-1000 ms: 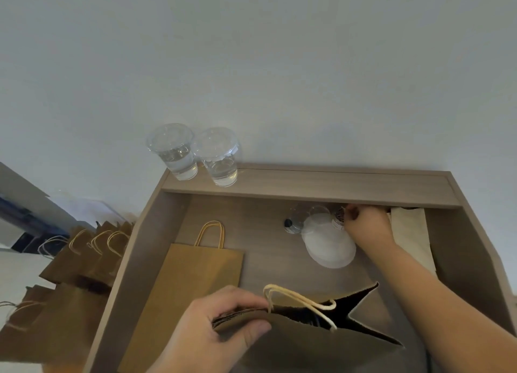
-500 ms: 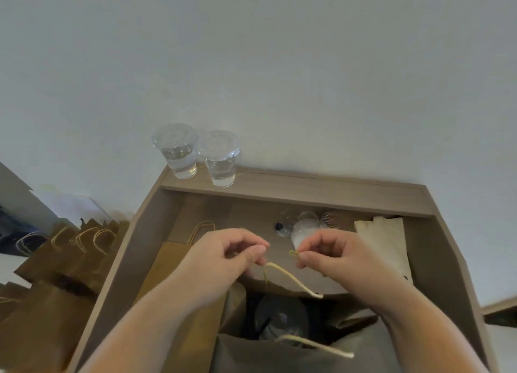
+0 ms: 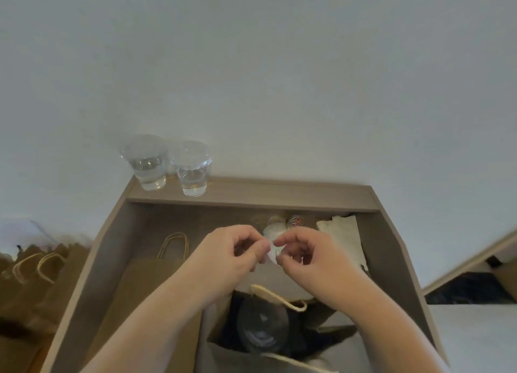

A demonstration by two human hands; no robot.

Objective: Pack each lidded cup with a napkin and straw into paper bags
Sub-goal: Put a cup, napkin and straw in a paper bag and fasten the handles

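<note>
Cup point(image 3: 263, 328) bagged, fingers curled

I counted one cup inside the open paper bag point(image 3: 208, 330) nearest me, and two lidded cups point(image 3: 145, 162) point(image 3: 193, 168) on the far ledge point(image 3: 279, 192). The left hand point(image 3: 232, 256) and right hand point(image 3: 310, 258) hovered above the bag, fingertips curled and meeting. Whether they pinched anything, I couldn't tell.

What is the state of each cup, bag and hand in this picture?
Left shelf cup, upright, lidded, partly filled.
Right shelf cup, the same.
Cup in bag, lidded.
Standing paper bag, open.
Flat paper bag, folded.
Left hand, fingertips pinched; contents unclear.
Right hand, the same.
</note>
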